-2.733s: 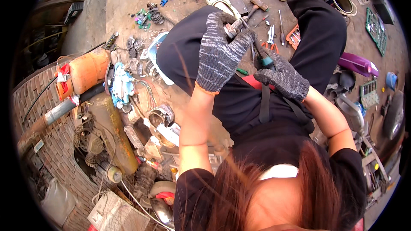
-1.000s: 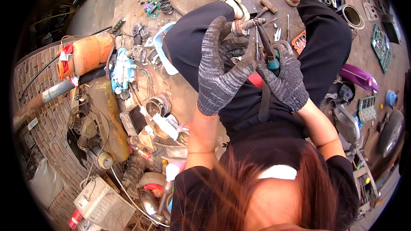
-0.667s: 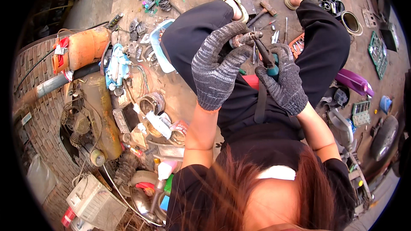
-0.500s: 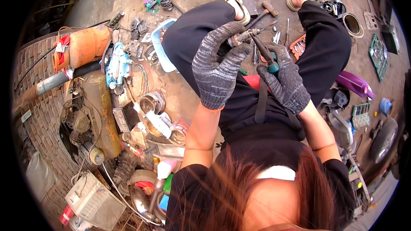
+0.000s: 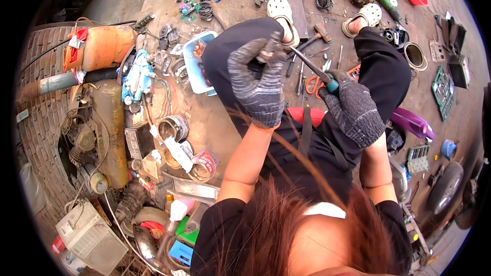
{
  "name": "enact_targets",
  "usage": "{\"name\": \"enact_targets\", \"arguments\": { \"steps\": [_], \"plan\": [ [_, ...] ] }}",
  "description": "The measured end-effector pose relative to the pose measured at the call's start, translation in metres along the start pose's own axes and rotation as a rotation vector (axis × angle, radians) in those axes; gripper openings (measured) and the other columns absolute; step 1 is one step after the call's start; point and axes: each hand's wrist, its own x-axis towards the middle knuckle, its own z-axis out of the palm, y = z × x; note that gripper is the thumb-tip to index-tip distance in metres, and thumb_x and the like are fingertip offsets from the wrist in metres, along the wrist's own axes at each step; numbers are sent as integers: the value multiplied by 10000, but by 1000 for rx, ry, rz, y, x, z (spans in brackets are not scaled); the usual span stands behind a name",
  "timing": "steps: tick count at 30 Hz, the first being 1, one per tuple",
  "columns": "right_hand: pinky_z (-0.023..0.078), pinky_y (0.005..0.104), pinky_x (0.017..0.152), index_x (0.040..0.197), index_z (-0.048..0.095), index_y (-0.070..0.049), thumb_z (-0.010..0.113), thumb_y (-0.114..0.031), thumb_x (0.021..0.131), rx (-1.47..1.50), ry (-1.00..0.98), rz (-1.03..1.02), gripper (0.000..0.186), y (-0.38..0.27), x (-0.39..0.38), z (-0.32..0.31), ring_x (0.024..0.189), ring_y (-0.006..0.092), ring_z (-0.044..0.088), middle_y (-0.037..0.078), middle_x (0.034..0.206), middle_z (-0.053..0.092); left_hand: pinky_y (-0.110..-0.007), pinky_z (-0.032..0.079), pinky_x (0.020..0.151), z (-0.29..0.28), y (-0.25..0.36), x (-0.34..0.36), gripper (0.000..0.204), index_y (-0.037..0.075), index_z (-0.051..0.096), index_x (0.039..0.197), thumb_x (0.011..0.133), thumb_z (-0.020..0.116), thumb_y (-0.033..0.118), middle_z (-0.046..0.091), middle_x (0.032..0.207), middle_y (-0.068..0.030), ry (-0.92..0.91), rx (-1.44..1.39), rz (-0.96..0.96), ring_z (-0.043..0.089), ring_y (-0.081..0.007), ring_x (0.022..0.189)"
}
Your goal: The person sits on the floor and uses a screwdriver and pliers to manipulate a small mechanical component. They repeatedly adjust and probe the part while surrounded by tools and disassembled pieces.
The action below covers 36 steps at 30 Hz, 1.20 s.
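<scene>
Both my hands wear dark grey knit gloves. My left hand (image 5: 258,89) is raised over my left knee, its fingers curled round a small, dirty, roughly cylindrical metal part (image 5: 269,50). Part of that piece is hidden by the glove. To its right, my right hand (image 5: 354,107) grips a screwdriver (image 5: 317,70) by its dark and teal handle. The long, thin metal shaft points up and left toward the left hand, its tip apart from the metal part. A red object (image 5: 309,116) lies between my thighs, below the hands.
A hammer (image 5: 322,33), orange-handled scissors (image 5: 313,86) and other tools lie between my feet. At my left are a blue plastic tub (image 5: 190,66), open cans (image 5: 203,166) and an orange gas cylinder (image 5: 102,48). A purple part (image 5: 411,122) and green tool case (image 5: 444,92) lie right.
The screwdriver has come away from the metal part as my right hand moved down and right. My left hand still holds the part, now turned more upright. The view has shifted slightly.
</scene>
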Motion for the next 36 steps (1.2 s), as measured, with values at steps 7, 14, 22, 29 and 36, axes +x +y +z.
{"name": "enact_targets", "arguments": {
  "steps": [7, 14, 22, 29, 36],
  "plan": [
    [448, 420, 615, 932, 559, -19, 610, -199, 796, -381, -172, -150, 231, -2, -9, -54, 707, 332, 583, 167, 740, 566, -291, 543, 709, -9, 13, 48, 234, -34, 505, 1080, 858, 569, 1, 600, 972, -160, -143, -164, -246, 635, -218, 806],
    [451, 415, 689, 1051, 536, -21, 620, -167, 769, -312, -418, -300, 329, -102, 27, -79, 796, 356, 576, 172, 909, 591, -270, 516, 730, 11, 13, 33, 282, -50, 537, 1061, 788, 610, -64, 610, 932, -117, -185, -200, -359, 613, -173, 832],
    [454, 408, 685, 1058, 534, -18, 618, -166, 776, -374, -403, -409, 329, -118, 36, -56, 792, 346, 582, 164, 911, 596, -267, 510, 743, 7, 23, 28, 307, -52, 576, 1071, 769, 634, -56, 630, 939, -127, -193, -21, -241, 616, -173, 825],
    [457, 402, 681, 1063, 532, -16, 617, -164, 782, -392, -389, -412, 329, -121, 38, -46, 788, 337, 588, 157, 912, 601, -261, 478, 811, -4, 29, 27, 344, -6, 566, 1144, 807, 638, -4, 605, 1011, -67, -297, 78, -225, 574, -124, 897],
    [459, 396, 678, 1068, 531, -14, 615, -163, 788, -405, -382, -424, 328, -125, 41, -42, 785, 328, 594, 151, 913, 606, -231, 501, 744, 11, 27, 22, 198, 1, 598, 1037, 863, 586, 97, 630, 877, -111, -237, 55, -139, 617, -183, 796]
  ]
}}
